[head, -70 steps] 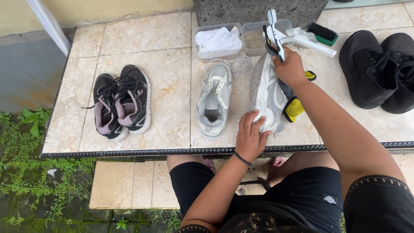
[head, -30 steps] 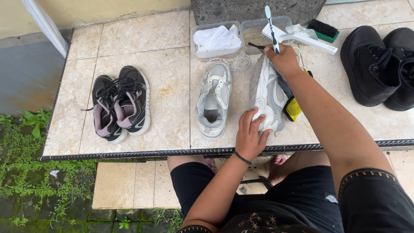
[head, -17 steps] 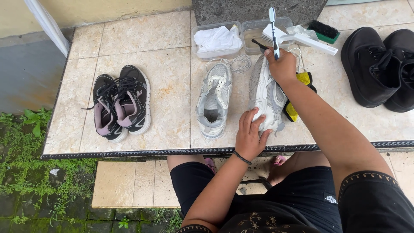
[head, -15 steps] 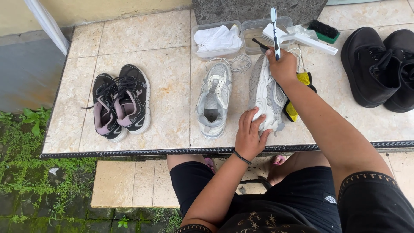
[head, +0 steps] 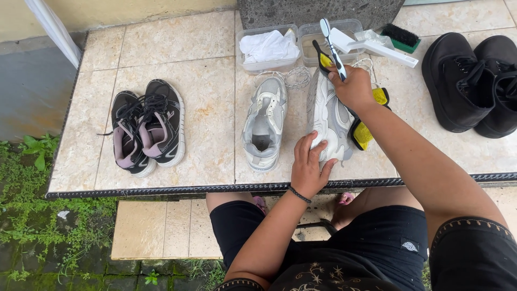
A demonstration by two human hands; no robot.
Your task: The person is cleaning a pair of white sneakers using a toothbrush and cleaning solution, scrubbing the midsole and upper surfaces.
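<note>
Left hand (head: pixel 309 167) lies spread on the white shoe's (head: pixel 328 116) heel. Right hand (head: pixel 353 86) grips a toothbrush (head: pixel 332 46), apparently upright, above the table (head: pixel 210 124).

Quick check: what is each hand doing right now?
Left hand: open, fingers spread flat on the heel of the white sneaker.
Right hand: closed around a toothbrush.
</note>
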